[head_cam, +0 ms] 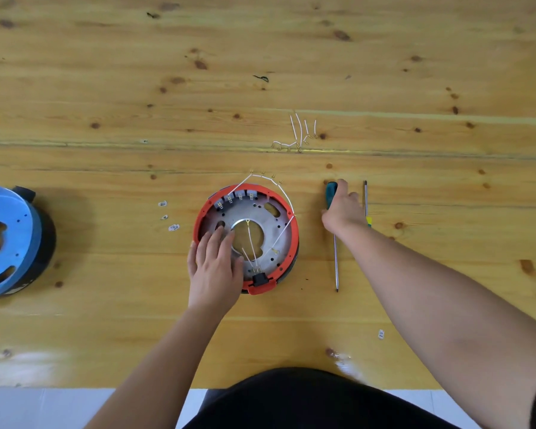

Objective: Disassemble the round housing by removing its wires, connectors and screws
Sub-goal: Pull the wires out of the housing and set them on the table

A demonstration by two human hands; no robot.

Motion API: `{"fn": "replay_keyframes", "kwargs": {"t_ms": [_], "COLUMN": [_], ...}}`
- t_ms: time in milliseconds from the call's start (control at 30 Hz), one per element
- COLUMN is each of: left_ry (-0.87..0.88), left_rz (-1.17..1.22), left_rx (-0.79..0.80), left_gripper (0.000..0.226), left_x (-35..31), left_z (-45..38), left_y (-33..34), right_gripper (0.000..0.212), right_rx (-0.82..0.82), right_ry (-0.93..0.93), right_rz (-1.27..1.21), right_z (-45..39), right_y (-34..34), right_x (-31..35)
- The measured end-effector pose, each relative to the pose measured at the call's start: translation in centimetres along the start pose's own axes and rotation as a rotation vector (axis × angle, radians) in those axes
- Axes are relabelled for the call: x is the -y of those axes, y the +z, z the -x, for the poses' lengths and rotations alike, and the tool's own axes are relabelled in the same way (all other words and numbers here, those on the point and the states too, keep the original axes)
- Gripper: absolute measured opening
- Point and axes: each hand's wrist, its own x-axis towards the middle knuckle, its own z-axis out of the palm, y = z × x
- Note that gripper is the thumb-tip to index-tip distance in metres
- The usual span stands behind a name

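Head view: the round housing, red-rimmed with a grey plate inside, is seen lying flat on the worktop, and everything else is placed from it. Its near-left edge is pressed down by the left hand, fingers straight and spread, nothing gripped. Just to its right, the teal-handled screwdriver is being reached for by the right hand; the grip is curled over the handle, though whether it is fully closed cannot be told. A second screwdriver lies a little further right. White wires are attached at the housing's far rim, while loose wires lie beyond it. Small connectors are scattered to its left. Screw removal is judged next: the tip must be seated squarely in a screw head.
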Motion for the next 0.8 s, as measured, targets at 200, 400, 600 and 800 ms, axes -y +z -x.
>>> {"fn": "replay_keyframes", "kwargs": {"t_ms": [200,400,600,800], "left_ry": [0.086,0.103,0.369,0.356], "left_rz": [-0.118,-0.053,0.162,0.135], "left_rx": [0.007,-0.005,0.075,0.025], "left_gripper": [0.050,0.053,0.041,0.035], "left_x": [0.7,0.3,-2.0,-3.2], "left_z": [0.3,0.3,1.3,1.8], "left_y": [0.9,0.2,-1.2,-0.6], "right_gripper": [0.092,0.082,0.074,0.069], "right_rx": [0.056,0.144,0.123,0.078], "right_ry": [-0.048,-0.002,0.035,-0.018], "right_rz": [-0.024,-0.453,-0.969,-1.149], "right_z": [-0.8,0.3,3.3,5.8], "right_y": [0.3,-2.4,-4.4,-3.6], "right_x": [-1.1,-1.5,-1.0,0.4]}}
